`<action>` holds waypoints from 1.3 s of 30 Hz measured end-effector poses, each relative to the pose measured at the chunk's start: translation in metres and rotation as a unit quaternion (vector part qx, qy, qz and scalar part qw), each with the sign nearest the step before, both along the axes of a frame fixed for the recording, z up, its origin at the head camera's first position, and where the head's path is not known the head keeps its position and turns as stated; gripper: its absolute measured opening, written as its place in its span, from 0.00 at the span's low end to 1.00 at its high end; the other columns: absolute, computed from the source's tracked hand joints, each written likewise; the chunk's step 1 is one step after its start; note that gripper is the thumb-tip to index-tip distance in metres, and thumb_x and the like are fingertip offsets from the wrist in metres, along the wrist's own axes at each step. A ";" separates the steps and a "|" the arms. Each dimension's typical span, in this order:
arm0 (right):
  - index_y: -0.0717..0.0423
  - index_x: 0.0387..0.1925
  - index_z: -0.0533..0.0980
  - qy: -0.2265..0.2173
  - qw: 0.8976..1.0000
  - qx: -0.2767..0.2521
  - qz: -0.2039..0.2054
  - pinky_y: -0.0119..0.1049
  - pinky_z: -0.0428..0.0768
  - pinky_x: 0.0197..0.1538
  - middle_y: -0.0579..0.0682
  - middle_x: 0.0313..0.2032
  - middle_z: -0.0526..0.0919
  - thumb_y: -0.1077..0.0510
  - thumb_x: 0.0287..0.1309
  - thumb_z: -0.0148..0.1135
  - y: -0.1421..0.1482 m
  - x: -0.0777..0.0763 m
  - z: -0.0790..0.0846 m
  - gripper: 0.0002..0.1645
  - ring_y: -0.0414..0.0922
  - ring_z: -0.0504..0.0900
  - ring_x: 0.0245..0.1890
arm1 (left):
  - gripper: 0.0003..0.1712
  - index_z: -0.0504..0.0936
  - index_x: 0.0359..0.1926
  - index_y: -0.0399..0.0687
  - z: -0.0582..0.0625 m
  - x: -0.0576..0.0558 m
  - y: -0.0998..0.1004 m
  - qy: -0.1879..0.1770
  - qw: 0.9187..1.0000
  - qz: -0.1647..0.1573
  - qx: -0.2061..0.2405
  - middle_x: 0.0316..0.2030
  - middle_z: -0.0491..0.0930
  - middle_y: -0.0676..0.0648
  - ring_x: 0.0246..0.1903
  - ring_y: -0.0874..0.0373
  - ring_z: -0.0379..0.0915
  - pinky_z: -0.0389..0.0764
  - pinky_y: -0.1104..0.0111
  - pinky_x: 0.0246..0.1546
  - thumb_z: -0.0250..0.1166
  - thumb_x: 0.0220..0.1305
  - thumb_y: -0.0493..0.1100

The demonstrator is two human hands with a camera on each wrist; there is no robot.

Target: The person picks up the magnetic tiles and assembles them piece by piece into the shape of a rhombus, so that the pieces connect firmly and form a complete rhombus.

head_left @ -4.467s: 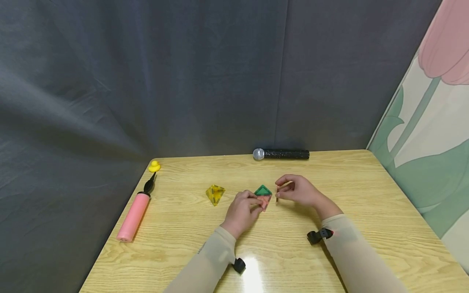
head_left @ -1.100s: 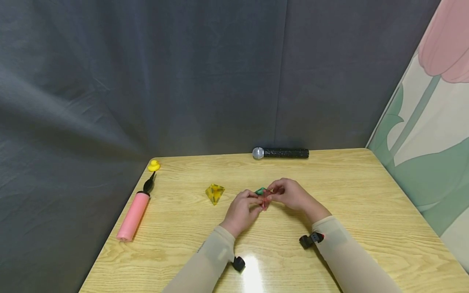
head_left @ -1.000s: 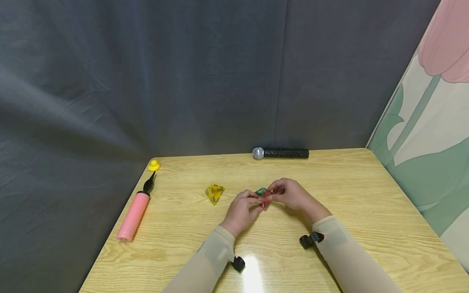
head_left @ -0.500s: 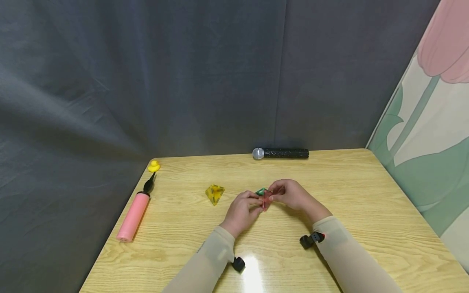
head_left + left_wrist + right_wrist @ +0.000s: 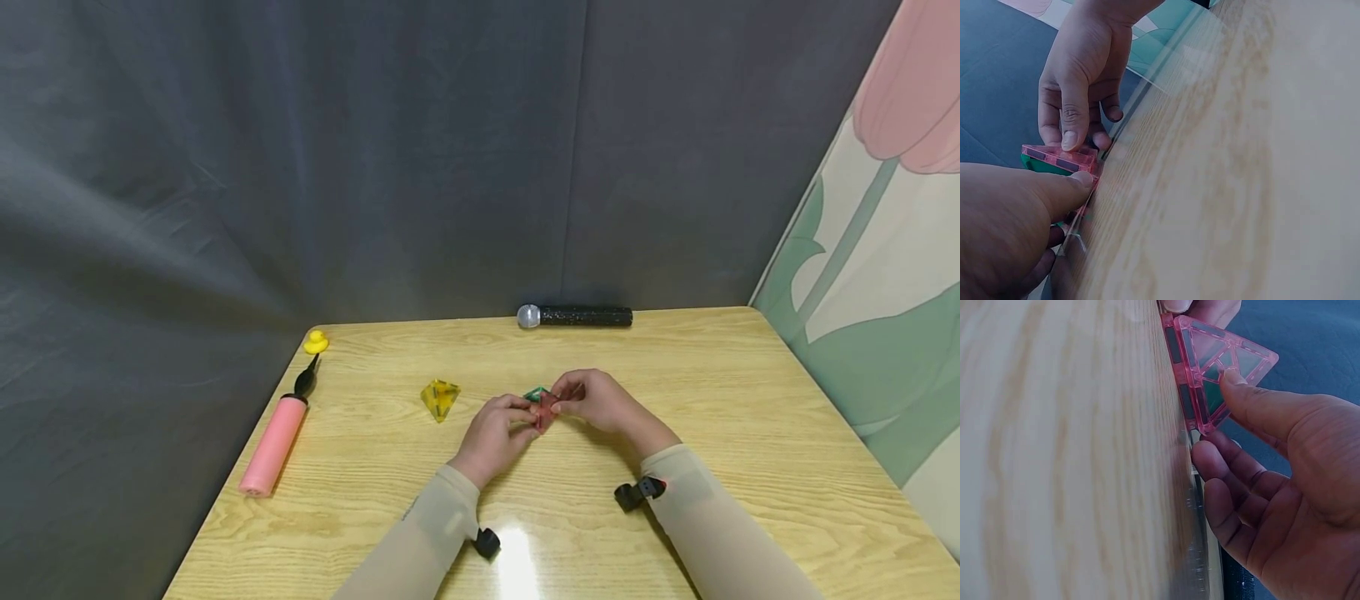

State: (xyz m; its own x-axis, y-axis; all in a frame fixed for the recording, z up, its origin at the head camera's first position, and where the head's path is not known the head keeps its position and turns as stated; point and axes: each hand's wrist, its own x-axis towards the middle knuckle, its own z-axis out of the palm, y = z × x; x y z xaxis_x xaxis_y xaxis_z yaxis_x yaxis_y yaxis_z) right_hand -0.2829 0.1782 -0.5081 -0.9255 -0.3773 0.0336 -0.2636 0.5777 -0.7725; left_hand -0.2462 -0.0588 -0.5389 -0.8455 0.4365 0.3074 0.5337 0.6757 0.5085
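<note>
Both hands meet at a small group of see-through magnetic tiles on the wooden table [image 5: 570,517]. My right hand [image 5: 600,402] pinches a pink triangular tile [image 5: 1254,359] with the thumb on its face; it stands up on edge in the right wrist view. A second pink tile [image 5: 1175,347] lies against the tabletop at its foot. My left hand [image 5: 493,437] pinches this lower tile from the left, its thumb [image 5: 1082,180] at the pink edge and its other fingers partly hidden. A green triangular tile [image 5: 536,392] shows just behind the pink ones.
To the left sits a yellow see-through tile shape [image 5: 440,400]. A black microphone [image 5: 585,316] lies along the back edge. At the far left are a pink balloon pump [image 5: 274,446] with a black nozzle and a yellow rubber duck [image 5: 317,342]. A dark curtain [image 5: 420,167] hangs behind.
Since the oldest frame my right hand has carried its pink tile left to the other tiles. My left hand has kept its place. Over the last second both hands are almost still.
</note>
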 end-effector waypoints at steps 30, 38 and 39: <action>0.50 0.39 0.86 -0.014 1.000 0.000 0.010 0.41 0.79 0.37 0.47 0.32 0.83 0.60 0.61 0.77 0.004 -0.003 -0.003 0.06 0.46 0.79 0.32 | 0.14 0.89 0.54 0.53 0.025 0.002 -0.016 -0.007 0.998 0.036 0.042 0.54 0.81 0.59 0.56 0.59 0.79 0.80 0.61 0.60 0.74 0.68 0.47; 0.50 0.38 0.86 -0.015 1.000 0.003 0.010 0.40 0.78 0.36 0.47 0.32 0.82 0.59 0.61 0.77 0.005 -0.003 -0.004 0.06 0.46 0.77 0.32 | 0.15 0.86 0.58 0.59 0.044 -0.002 -0.037 0.001 0.993 0.034 0.109 0.53 0.80 0.61 0.57 0.60 0.77 0.80 0.57 0.60 0.71 0.72 0.48; 0.50 0.39 0.86 -0.016 1.000 0.002 0.012 0.39 0.78 0.36 0.47 0.32 0.82 0.59 0.62 0.77 0.005 -0.002 -0.004 0.06 0.46 0.77 0.32 | 0.15 0.86 0.58 0.59 0.046 -0.003 -0.041 0.006 0.992 0.035 0.118 0.54 0.80 0.61 0.58 0.60 0.77 0.80 0.57 0.60 0.71 0.72 0.48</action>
